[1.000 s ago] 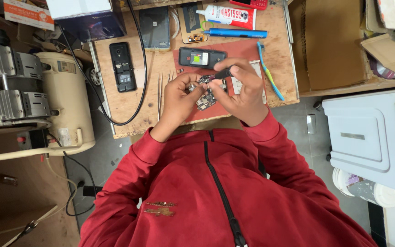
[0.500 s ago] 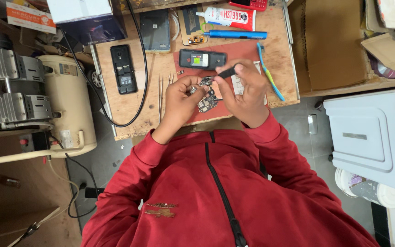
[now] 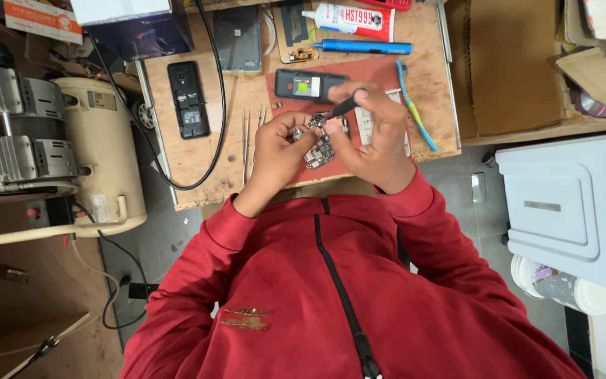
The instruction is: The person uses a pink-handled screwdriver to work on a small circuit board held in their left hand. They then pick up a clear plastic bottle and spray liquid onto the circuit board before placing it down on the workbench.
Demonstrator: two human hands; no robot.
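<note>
- White glue tube (image 3: 348,20) with a red label lies at the far edge of the counter (image 3: 198,158), nozzle pointing left; a blue pen-shaped tool (image 3: 366,47) lies just below it.
- Orange-and-white carton (image 3: 34,19) sits at top left; a white-topped dark box (image 3: 135,24) stands beside it.
- Brown cardboard sheets (image 3: 513,67) lie right of the counter, with torn packaging (image 3: 601,60) at the far right corner.
- Pale grey moulded lid (image 3: 562,210) rests low on the right, with a small grey label plate at its middle.
- Cream compressor tank (image 3: 96,151) to the left carries small stickers, too small to make out.
- Red mat (image 3: 380,74) covers the counter's middle; a dark phone body (image 3: 310,85) with a small green-lit screen lies on it.
- Circuit board (image 3: 319,147) sits between both hands, above the red mat.
- Left hand (image 3: 278,151) is closed around the board's left edge, fingers curled onto it.
- Right hand (image 3: 376,133) pinches a black-handled screwdriver (image 3: 340,109), tip angled down-left onto the board's upper part.
- Tweezers (image 3: 250,137) lie just left of the left hand; a black phone (image 3: 188,100) lies further left, and a blue-handled toothbrush (image 3: 415,109) just right of the right hand.
</note>
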